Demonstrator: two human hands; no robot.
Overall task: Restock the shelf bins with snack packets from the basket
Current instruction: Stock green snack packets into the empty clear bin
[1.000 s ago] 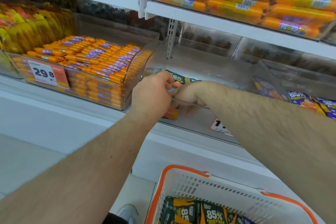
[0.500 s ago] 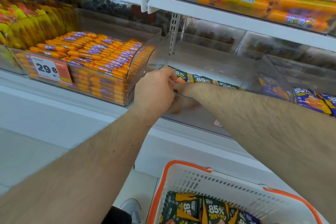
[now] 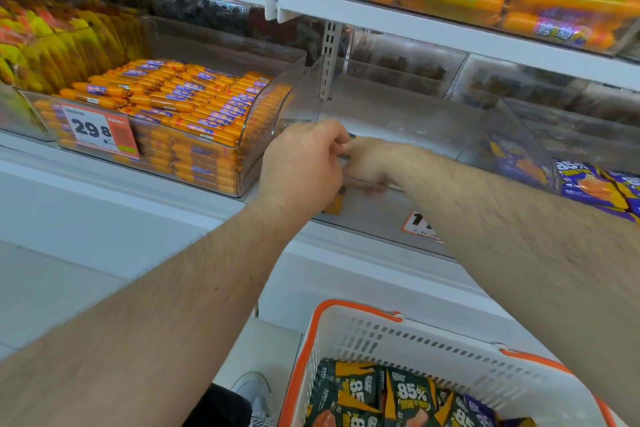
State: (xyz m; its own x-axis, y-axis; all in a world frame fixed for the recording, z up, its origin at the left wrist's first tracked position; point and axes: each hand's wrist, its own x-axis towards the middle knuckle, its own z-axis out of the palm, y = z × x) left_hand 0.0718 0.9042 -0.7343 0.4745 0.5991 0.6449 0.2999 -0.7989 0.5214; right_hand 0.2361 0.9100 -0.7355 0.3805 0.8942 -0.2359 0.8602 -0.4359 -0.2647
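Observation:
Both my hands meet at the front left corner of a clear shelf bin. My left hand curls its fingers over the bin's front edge and grips dark snack packets, of which only a sliver shows between the hands. An orange packet end shows through the bin front below. My right hand reaches down inside the bin and holds the same packets, its fingers blurred behind the plastic. At the bottom stands a white basket with an orange rim, holding several dark "85%" packets.
A bin of orange sausage sticks with a 29.8 price tag stands to the left. Purple "85%" packets lie in the bin to the right. An upper shelf with large orange sausages hangs overhead. My shoe is beside the basket.
Both hands have sunk a little lower into the bin's front corner. The row of packets seen behind my right forearm is now hidden.

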